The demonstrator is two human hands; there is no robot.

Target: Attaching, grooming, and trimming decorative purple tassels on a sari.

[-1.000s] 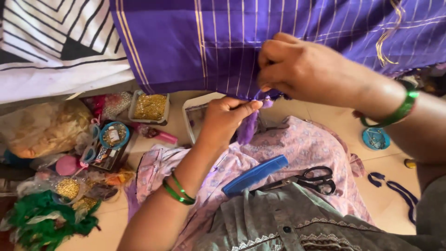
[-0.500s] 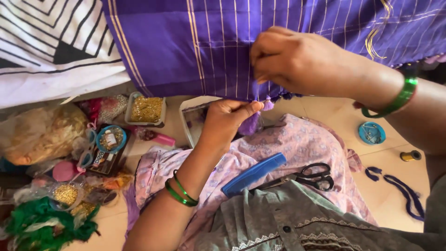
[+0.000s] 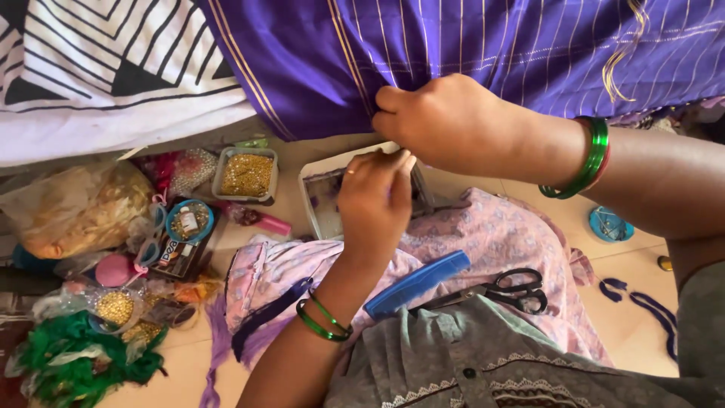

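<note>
A purple cloth [image 3: 491,53] with thin gold stripes hangs across the top of the view. My right hand [image 3: 445,125], with a green bangle at the wrist, reaches in from the right and is closed on the cloth's lower edge. My left hand [image 3: 374,204], with green bangles and a ring, comes up from below. Its fingertips are pinched together against the same edge, touching my right hand. What lies between the left fingertips is hidden.
A pink patterned cloth [image 3: 498,242] on my lap carries a blue comb [image 3: 417,284] and black scissors [image 3: 513,291]. On the floor to the left are a tray of gold beads [image 3: 245,174], a clear box [image 3: 321,200], bead packets and green thread [image 3: 75,363]. A black-and-white cloth [image 3: 98,68] lies upper left.
My two hands have drawn closer together at the cloth's edge. The purple tassel that hung below the fingers is no longer visible.
</note>
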